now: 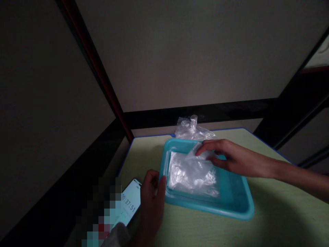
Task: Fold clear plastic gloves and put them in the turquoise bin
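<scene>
Two bare hands at one turquoise tray (233,192) on a pale green table (205,230) with blue edging. Right hand (228,156) reaches in over the tray's right side, thumb and fingers pinching a raised piece of clear plastic film (191,173). Film is crinkled and shiny, lying in the left and middle of the tray, lifted at its far right part; tray floor shows bare toward near right. Left hand (153,195) is at the tray's left rim, fingers curled, thumb against the edge; cannot tell if it actually grips. Another crumpled clear plastic bag (191,127) sits just beyond the tray's far rim. Phone (130,202) lies left of the left hand, screen lit, digits ending 37:51, near part pixelated. Grey sleeve (119,235) at near left. Plain panel (195,61) with black strip (218,109) stands beyond the table; lighting dim.
</scene>
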Motion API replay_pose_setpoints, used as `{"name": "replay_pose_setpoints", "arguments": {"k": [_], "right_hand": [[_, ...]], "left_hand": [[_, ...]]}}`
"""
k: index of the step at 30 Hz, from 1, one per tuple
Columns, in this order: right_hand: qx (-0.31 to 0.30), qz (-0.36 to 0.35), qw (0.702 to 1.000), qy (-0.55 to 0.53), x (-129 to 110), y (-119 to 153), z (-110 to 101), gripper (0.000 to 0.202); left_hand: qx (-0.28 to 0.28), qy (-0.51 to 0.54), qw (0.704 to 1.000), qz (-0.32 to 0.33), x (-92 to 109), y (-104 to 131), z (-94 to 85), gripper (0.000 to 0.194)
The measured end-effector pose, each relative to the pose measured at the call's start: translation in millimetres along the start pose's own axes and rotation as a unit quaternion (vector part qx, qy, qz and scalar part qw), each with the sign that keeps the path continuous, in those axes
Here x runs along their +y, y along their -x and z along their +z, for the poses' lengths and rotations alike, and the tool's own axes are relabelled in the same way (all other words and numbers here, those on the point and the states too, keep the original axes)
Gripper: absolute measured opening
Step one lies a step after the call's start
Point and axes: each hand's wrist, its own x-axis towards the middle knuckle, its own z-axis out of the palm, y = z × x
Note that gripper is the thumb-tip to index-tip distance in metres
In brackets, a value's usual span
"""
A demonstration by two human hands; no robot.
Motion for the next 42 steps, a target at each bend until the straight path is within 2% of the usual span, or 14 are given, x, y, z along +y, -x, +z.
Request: {"name": "replay_pose_setpoints", "arguments": {"k": [6,11,17,20,24,27,30,36,42], "right_hand": [[0.015,0.006,1.0,-0.011,-1.7,4.2,7.3,0.031],[0.043,0.06,0.988,-0.134,-2.2,-1.7,10.8,0.03],[0.057,0.082,0.969,-0.227,-5.7,-7.1,9.8,0.015],[0.067,0.125,0.949,-0.283,-11.0,-5.7,8.3,0.013],[0.094,0.184,0.907,-0.368,-12.8,-3.0,10.8,0.021],[0.149,0.172,0.884,-0.409,-9.9,-2.1,14.6,0.033],[0.184,0.147,0.88,-0.413,-8.1,-1.5,16.5,0.043],[0.191,0.118,0.885,-0.409,-9.6,-0.3,15.4,0.046],[0.199,0.11,0.886,-0.403,-8.5,0.0,16.2,0.04]], "left_hand": [[-0.012,0.001,1.0,0.0,-1.4,-1.1,-1.4,0.02],[0.002,-0.005,1.0,0.007,0.8,-1.0,-0.1,0.017],[0.003,-0.009,1.0,0.006,-1.2,0.1,1.1,0.017],[0.002,-0.022,1.0,0.016,-7.7,-1.9,-0.6,0.018],[-0.011,-0.026,0.999,0.031,-16.2,-4.8,-3.1,0.02],[-0.014,-0.022,0.999,0.035,-17.7,-5.0,-3.9,0.02],[-0.019,-0.017,0.999,0.025,-15.9,-4.3,-3.8,0.02],[-0.015,-0.027,0.999,0.017,-12.9,-3.7,-3.5,0.02],[-0.044,-0.029,0.999,0.012,-15.4,-6.3,-7.9,0.021]]}}
